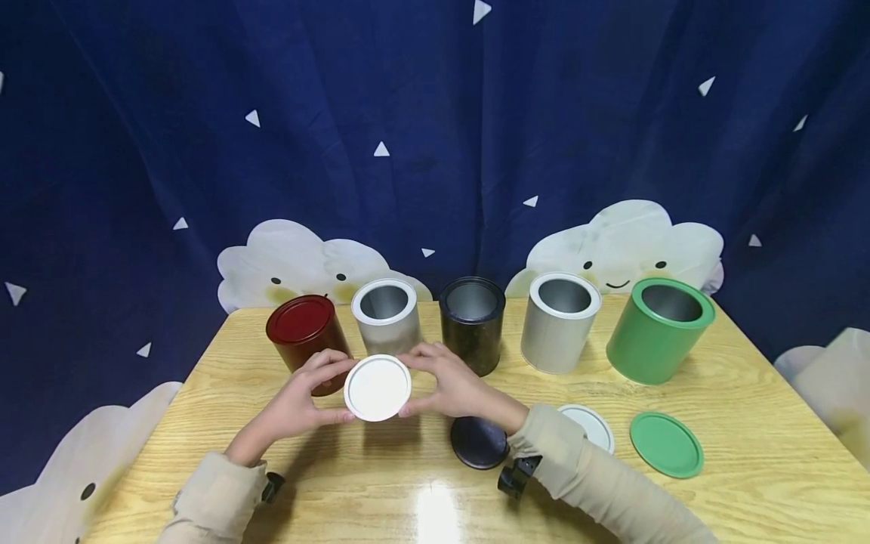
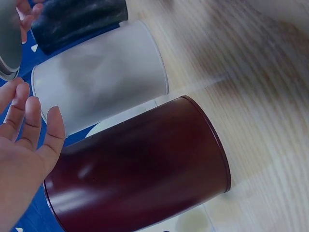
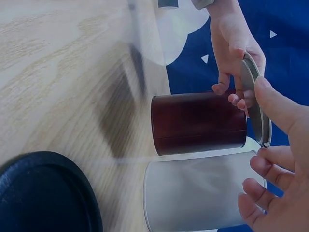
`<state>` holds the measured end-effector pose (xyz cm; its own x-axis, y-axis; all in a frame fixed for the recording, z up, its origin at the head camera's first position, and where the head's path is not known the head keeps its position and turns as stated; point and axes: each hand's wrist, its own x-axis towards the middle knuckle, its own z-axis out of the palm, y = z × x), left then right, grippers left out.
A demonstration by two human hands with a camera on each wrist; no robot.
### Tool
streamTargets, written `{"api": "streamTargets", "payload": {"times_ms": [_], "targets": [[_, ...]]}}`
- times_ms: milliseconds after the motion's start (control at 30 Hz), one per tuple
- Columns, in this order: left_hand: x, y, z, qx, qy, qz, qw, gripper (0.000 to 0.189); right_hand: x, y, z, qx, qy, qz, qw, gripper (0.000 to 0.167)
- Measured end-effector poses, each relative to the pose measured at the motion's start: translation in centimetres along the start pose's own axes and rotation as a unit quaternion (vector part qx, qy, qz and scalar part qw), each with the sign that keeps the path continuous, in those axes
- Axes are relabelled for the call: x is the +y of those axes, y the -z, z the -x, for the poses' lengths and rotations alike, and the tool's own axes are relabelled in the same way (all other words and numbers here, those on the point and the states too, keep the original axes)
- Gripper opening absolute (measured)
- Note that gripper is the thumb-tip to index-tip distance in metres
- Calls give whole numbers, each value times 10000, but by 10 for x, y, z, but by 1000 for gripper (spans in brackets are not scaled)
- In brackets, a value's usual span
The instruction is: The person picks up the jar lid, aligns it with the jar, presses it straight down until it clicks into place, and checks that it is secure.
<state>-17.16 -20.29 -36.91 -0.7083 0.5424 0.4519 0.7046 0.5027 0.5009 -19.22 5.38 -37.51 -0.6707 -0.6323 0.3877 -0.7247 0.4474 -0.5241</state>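
A round white can lid (image 1: 377,387) is held up above the table, in front of the open white can (image 1: 397,332). My left hand (image 1: 302,397) holds its left edge between thumb and fingers, and my right hand (image 1: 455,383) grips the right edge the same way. Seen from the right wrist, the lid (image 3: 256,104) stands nearly edge-on, apart from the cans behind. Just past my left hand is a dark red can (image 1: 309,340) with its lid on. The left wrist view shows only a sliver of the lid (image 2: 8,34).
An open black can (image 1: 473,340), a second open white can (image 1: 556,340) and an open green can (image 1: 639,355) continue the row. A black lid (image 1: 476,446), another white lid (image 1: 598,431), partly behind my sleeve, and a green lid (image 1: 666,444) lie on the wooden table (image 1: 353,499).
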Motion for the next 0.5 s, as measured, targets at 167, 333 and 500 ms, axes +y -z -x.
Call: {"api": "streamTargets", "payload": {"times_ms": [167,333,500], "targets": [[-13,-2,-1,9,-31,-9,10000,68,0,5,-3,-17,-3,-50,10000,66],[-15,1,-6,45,-141,-74,9999,68,0,10,-6,-12,29,-28,10000,65],[-14,4,-11,60,-160,-192,9997,67,0,14,-11,-8,26,105,9999,65]]}}
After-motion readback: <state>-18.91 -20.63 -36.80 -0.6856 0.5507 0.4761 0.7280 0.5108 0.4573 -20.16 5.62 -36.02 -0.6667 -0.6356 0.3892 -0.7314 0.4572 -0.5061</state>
